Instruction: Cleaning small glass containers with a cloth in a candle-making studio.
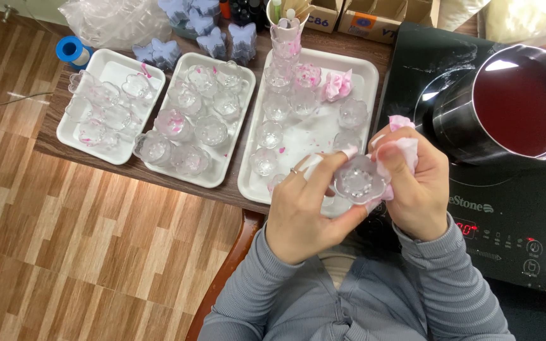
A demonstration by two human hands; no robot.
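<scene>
The wooden bench [45, 136] stretches away beyond both hands, carrying everything. Just past the right hand sits a black induction cooker [507, 208], and on it a steel pot [456, 120] of dark red liquid, close above and to the outside of that hand. Beyond the left hand lie three white trays: the nearest tray [368, 72], directly ahead of the hands, holds scattered clear flower-shaped cups and one pink flower piece [338, 85]; the middle tray [222, 170] and the far-left tray [74, 136] lie well off to the left hand's outer side, crowded with more clear cups. A stack of clear cups [284, 47] rises at the far end of the nearest tray. Further still are pale blue butterfly moulds [213, 39], cardboard boxes [374, 16] and a blue tape roll [71, 50].

The left hand [301, 211] is clamped on a clear flower-shaped cup [358, 180], thumb and fingers pinching its rim from the left. The right hand [412, 186] is closed around a pink-stained white tissue [406, 148], pressing it against the cup's right side. The cup is held between the two hands, over the bench edge, just in front of the nearest tray
</scene>
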